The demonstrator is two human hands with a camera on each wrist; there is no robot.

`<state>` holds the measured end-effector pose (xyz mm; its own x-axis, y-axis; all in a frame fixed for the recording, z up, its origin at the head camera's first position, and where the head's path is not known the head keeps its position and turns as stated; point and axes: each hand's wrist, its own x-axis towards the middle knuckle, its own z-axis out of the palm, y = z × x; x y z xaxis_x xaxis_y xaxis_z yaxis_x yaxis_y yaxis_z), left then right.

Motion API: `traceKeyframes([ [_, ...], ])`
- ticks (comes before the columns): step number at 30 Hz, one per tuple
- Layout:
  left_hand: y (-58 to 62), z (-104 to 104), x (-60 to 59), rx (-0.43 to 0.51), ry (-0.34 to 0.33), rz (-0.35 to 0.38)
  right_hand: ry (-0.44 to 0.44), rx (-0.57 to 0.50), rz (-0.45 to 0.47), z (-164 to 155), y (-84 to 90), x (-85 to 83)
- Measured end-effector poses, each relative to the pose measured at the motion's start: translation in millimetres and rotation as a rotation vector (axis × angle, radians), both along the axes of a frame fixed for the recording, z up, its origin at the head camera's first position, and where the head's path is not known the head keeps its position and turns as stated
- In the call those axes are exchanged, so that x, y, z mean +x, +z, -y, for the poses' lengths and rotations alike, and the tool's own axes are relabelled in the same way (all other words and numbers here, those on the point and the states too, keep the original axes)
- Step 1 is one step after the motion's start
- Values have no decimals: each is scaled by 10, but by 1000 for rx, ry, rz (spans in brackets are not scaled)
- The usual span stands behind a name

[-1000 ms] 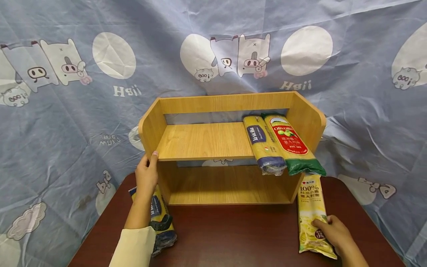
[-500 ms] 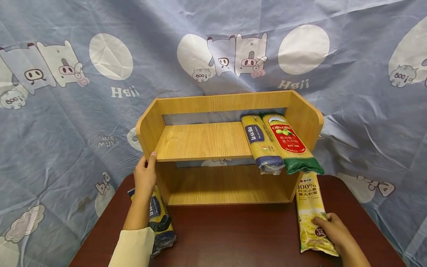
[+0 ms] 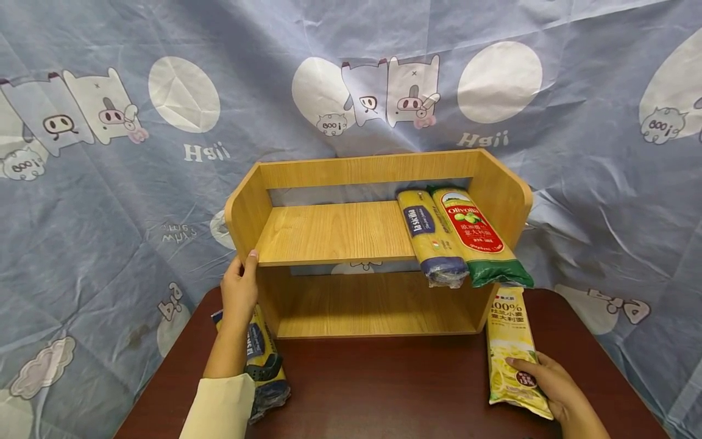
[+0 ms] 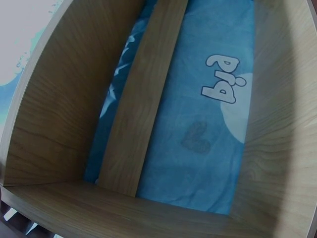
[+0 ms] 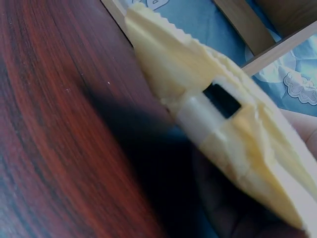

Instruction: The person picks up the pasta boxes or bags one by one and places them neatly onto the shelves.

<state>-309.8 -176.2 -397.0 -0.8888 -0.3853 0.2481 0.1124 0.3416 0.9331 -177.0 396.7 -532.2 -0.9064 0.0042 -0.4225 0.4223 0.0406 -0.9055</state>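
Observation:
At its left side panel, the two-tier wooden shelf is gripped by my left hand, with the thumb on the front edge. The left wrist view shows the shelf's wooden boards close up; my left fingers are mostly hidden there. At the right of the table, my right hand holds a yellow pasta packet by its near end, thumb on top. In the right wrist view the packet's pale underside appears raised off the table, its far end towards the shelf.
On the upper tier lie a blue-and-yellow pasta packet and a green-ended Olivoilà pasta packet, both overhanging the front. Another pasta packet lies on the dark red table beneath my left forearm. A patterned blue cloth hangs behind.
The right hand and the yellow pasta packet have shifted slightly, with the packet's near end a little higher in view. The left hand keeps its hold on the shelf.

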Motion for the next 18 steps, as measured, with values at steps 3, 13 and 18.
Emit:
traceKeyframes([
  [3, -3, -1, 0, -2, -1, -1, -5, -31, -24, -2, -21, 0],
  [13, -5, -9, -13, -3, 16, -27, -53, -233, -126, 15, 31, 45],
  [18, -14, -9, 7, 11, 3, -21, -59, -187, -140, 29, 104, 58],
])
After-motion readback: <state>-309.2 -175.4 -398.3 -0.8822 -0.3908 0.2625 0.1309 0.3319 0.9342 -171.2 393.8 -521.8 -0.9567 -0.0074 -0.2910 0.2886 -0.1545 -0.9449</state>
